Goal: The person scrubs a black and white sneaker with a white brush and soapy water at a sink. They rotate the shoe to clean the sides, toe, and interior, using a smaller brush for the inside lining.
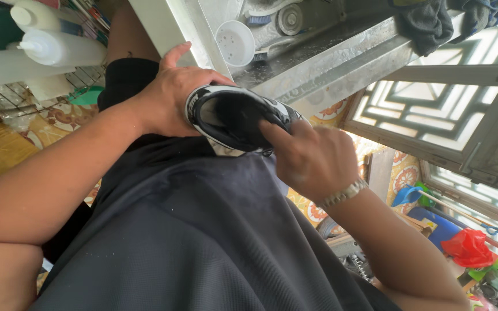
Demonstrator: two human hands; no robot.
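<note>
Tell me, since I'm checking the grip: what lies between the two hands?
In the head view, only the black-and-white shoe lies between left hand and right hand; both touch it.

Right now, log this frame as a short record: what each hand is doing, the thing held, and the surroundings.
left hand: grips the heel end of a black and white shoe
right hand: fingers pressed into the shoe's opening; metal wristwatch on the wrist
shoe: held in the air against the person's dark shirt
surroundings: metal sink edge, white plastic bottles, window lattice
</note>
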